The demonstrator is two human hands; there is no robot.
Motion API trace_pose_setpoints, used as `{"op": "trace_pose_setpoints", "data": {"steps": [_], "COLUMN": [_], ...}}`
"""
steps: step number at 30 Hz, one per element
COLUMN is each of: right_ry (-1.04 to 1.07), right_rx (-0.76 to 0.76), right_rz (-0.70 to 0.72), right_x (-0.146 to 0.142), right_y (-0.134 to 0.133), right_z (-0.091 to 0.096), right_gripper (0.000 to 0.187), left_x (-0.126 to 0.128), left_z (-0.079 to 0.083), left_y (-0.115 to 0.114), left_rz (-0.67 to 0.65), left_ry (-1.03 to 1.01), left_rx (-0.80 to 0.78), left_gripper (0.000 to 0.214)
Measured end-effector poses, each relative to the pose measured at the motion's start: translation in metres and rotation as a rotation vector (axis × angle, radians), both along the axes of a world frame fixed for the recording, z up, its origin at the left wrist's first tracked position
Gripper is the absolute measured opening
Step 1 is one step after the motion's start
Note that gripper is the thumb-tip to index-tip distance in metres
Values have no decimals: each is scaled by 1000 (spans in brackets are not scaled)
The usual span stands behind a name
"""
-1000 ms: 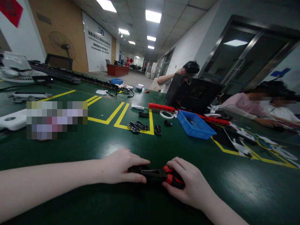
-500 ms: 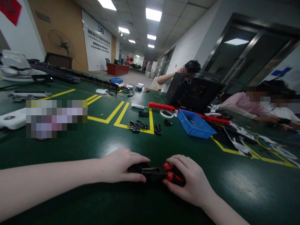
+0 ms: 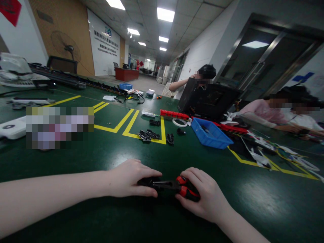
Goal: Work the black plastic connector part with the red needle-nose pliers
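My right hand point(image 3: 205, 197) is closed around the red-and-black handles of a pair of pliers point(image 3: 183, 189) low over the green table point(image 3: 265, 202). The pliers' dark jaws point left toward my left hand point(image 3: 131, 179). That hand lies over a small black part point(image 3: 148, 181), pinning it to the table with fingers curled. The jaws meet the part under my fingertips; the contact itself is hidden.
Several small black parts point(image 3: 149, 135) lie on yellow floor-tape lines point(image 3: 131, 125) farther out. A blue bin point(image 3: 210, 133), a tape roll point(image 3: 179, 122), a red strip point(image 3: 174, 114) and a black computer case point(image 3: 210, 99) stand beyond. Other people sit at the right and behind the case.
Both hands stay in place on the part and pliers. The view has shifted very slightly; the pliers' handles look a little more closed than a second ago.
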State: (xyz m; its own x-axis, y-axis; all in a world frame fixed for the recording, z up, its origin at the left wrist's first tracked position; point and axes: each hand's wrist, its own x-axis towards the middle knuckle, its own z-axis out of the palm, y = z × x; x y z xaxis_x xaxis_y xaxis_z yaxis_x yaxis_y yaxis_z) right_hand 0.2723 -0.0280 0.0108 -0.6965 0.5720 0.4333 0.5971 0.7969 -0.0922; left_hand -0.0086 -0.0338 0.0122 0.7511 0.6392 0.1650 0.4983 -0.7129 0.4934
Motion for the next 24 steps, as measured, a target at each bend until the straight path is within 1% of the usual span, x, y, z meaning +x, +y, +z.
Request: {"op": "trace_pose_setpoints", "data": {"steps": [7,11,15,18,24], "right_ry": [-16,-31,-40,-40,-27], "right_rx": [-27,-23,-25,-31,-61], "right_rz": [-10,-19,-25,-27,-30], "right_x": [0,0,0,-1,-2], "right_y": [0,-1,-1,-1,-2], "right_z": [1,1,2,2,2], "right_gripper": [30,31,32,31,30], "left_x": [0,2,3,2,0], "left_z": [-2,-5,-7,-6,-1], "left_y": [0,0,0,0,-1], "left_rz": [16,50,52,47,21], "left_ry": [-4,21,15,13,-2], "left_rx": [24,62,84,77,19], "left_gripper": [49,54,56,56,49]}}
